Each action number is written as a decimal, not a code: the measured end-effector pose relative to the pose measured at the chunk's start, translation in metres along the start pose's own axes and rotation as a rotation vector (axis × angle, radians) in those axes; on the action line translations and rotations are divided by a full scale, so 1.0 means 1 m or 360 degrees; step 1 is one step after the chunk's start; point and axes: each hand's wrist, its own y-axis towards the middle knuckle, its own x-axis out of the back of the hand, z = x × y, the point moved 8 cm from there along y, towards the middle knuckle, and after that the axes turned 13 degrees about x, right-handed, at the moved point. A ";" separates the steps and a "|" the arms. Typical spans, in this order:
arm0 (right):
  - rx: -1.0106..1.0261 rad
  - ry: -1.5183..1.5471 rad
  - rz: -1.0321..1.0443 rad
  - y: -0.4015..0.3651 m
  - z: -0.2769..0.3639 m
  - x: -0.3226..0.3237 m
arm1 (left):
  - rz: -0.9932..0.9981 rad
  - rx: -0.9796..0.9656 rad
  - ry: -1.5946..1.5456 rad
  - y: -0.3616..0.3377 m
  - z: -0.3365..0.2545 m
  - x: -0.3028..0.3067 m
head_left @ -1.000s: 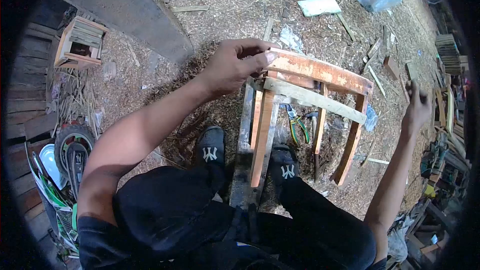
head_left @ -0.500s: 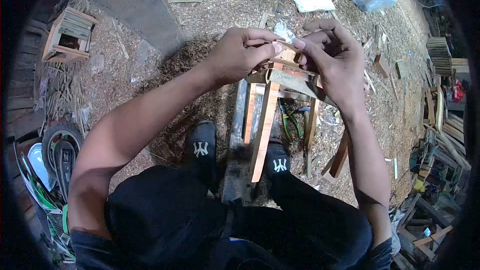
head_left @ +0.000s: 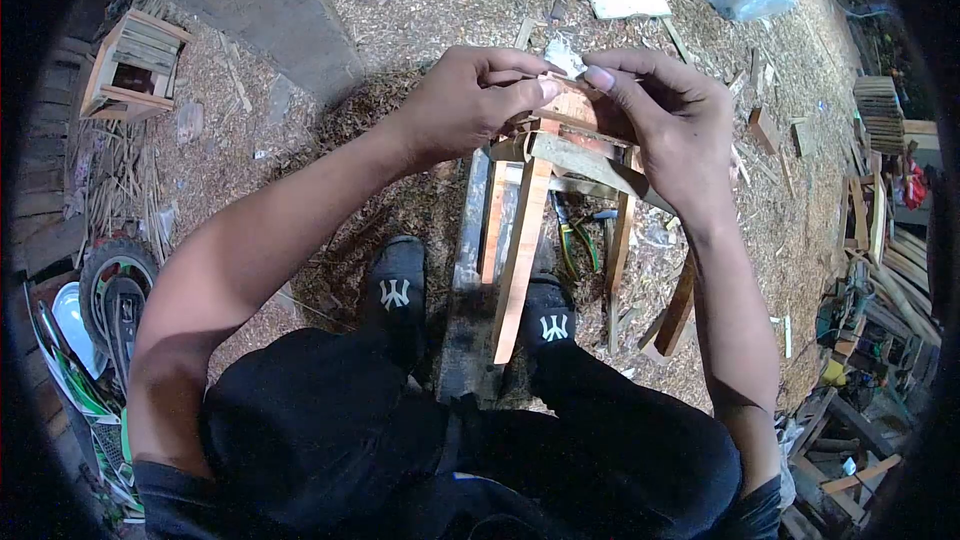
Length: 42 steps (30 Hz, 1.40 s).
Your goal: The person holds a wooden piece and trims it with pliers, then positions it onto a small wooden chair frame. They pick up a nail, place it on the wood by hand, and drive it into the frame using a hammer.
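Observation:
A small wooden frame with long legs (head_left: 522, 265) stands between my feet, leaning over a dark beam (head_left: 466, 310). At its upper end my left hand (head_left: 480, 100) is closed in a pinch near the frame's top edge. My right hand (head_left: 660, 110) pinches just to the right, thumb and forefinger meeting close to the left hand's fingertips. Whatever lies between the fingers is too small to make out. Beneath the hands is a reddish wooden panel (head_left: 590, 112), with a pale curved strip (head_left: 585, 162) below it.
Pliers with green-yellow handles (head_left: 567, 248) and a hammer (head_left: 607, 216) lie beyond the legs. A white board (head_left: 627, 2) and a plastic bag (head_left: 748, 0) are on the shavings-covered ground. A wooden box (head_left: 135, 65) stands left, scrap wood (head_left: 880, 290) right.
The right forefinger has straightened and come down toward the thumb. Both hands have shifted slightly, and the frame's legs lean a little more to the left in view.

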 end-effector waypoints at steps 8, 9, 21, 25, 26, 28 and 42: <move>0.0090 0.0142 -0.0034 0.001 -0.006 -0.003 | -0.0021 0.0061 -0.0043 -0.003 0.002 0.002; 0.0068 0.0090 0.0004 0.000 -0.007 -0.004 | 0.0000 0.0049 -0.0081 -0.002 0.003 0.001; 0.0026 0.0275 0.0003 -0.003 -0.009 -0.009 | 0.0031 0.0069 -0.0056 -0.007 -0.006 0.002; 0.0059 0.0196 0.0068 -0.002 -0.006 -0.009 | 0.0002 0.0071 -0.0018 -0.005 0.000 0.001; 0.0003 0.0224 0.0054 -0.003 -0.008 -0.009 | 0.0002 0.0070 -0.0017 -0.003 0.002 0.001; -0.0055 0.0254 0.0040 -0.003 -0.009 -0.008 | 0.0008 0.0017 -0.0054 -0.002 0.002 0.001; 0.0158 0.0173 -0.0324 -0.007 -0.010 0.051 | 0.0000 -0.0061 -0.0006 -0.002 -0.001 0.005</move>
